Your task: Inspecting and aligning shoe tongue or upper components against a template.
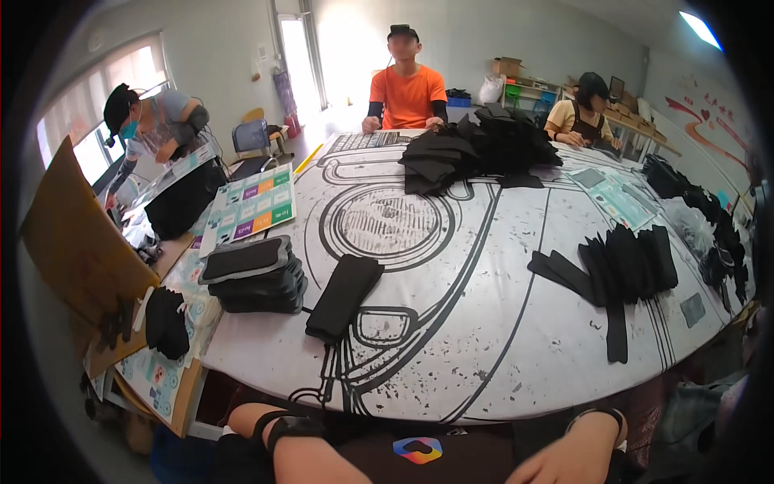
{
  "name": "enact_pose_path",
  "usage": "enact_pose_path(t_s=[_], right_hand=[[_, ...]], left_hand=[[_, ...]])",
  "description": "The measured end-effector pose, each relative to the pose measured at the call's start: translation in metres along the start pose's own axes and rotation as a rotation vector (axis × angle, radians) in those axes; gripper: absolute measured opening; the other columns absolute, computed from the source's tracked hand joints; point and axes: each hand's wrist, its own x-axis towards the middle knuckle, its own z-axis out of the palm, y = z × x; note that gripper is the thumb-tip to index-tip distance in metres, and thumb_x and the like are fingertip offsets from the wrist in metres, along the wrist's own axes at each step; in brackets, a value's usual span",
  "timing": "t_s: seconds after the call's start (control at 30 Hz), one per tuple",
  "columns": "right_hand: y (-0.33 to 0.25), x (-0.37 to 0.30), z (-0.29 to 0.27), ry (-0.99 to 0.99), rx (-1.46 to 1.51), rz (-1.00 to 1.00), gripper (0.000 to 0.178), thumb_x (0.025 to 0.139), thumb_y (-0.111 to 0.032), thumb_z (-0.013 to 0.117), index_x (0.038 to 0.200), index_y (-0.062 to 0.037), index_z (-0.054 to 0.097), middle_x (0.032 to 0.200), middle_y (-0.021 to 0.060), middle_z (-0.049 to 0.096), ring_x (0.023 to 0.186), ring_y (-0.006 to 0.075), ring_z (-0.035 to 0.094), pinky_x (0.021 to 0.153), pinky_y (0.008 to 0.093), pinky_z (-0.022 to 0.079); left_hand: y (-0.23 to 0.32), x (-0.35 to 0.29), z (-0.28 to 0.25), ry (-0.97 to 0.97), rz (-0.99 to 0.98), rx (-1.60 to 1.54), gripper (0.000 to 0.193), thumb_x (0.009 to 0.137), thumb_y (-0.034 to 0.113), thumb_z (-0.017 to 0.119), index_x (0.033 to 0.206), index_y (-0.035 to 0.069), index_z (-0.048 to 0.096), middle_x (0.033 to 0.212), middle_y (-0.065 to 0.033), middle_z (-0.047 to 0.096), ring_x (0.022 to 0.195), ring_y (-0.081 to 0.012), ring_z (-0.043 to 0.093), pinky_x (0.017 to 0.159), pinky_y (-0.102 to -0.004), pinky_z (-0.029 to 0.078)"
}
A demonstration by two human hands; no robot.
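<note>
Across the white desk (492, 290) lie black cloth pieces (345, 300) (some stacked at left) — left hand (316, 463) and right hand (563, 458) are apart before it, fingers cropped, grip impossible to tell

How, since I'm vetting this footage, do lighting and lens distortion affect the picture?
Head view: glare bleaches the doorway; head view: the tabletop looks bowed along its near edge, corners black; head view: the heap of black pieces shows little surface detail.

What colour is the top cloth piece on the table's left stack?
The top cloth piece is black, edged in grey; head view.
</note>
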Motion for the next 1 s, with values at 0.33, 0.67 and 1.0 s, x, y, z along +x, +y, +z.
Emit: enact_pose_path(t_s=[0.33, 0.67, 1.0], right_hand=[[0.070, -0.037, -0.047, 0.876, -1.892, 0.737, 0.127, 0.054, -0.064, 0.072, 0.141, -0.0012, 0.005, 0.141, 0.0357, -0.001, 0.130, 0.0538, -0.001, 0.100, 0.0627, 0.012], [0.034, -0.012, -0.021, 0.552, -0.301, 0.602, 0.069, 0.091, -0.030, 0.047, 0.138, 0.0068, 0.014, 0.145, 0.0192, 0.018, 0.136, 0.0311, 0.014, 0.110, 0.0416, 0.014], [0.139, -0.164, -0.079, 1.978, 0.052, 0.530, 0.061, 0.082, -0.005, 0.046, 0.137, 0.0035, 0.020, 0.075, 0.0077, 0.059, 0.068, 0.0129, 0.051, 0.073, 0.0266, 0.043]], left_hand=[[-0.081, -0.009, -0.081, 1.433, -0.182, 0.563, 0.064, 0.092, 0.044, 0.024, 0.144, 0.017, -0.004, 0.147, -0.0165, 0.014, 0.136, -0.0305, 0.012, 0.107, -0.0478, -0.001], [-0.114, -0.129, -0.139, 1.800, -0.283, -0.052, 0.049, 0.093, 0.037, 0.033, 0.135, 0.011, 0.028, 0.130, -0.0148, 0.040, 0.121, -0.0258, 0.037, 0.104, -0.0384, 0.025], [-0.138, -0.198, -0.135, 1.834, -0.468, -0.203, 0.036, 0.078, -0.001, 0.047, 0.113, 0.005, 0.040, 0.076, -0.0041, 0.047, 0.067, -0.0140, 0.047, 0.067, -0.0268, 0.043]])
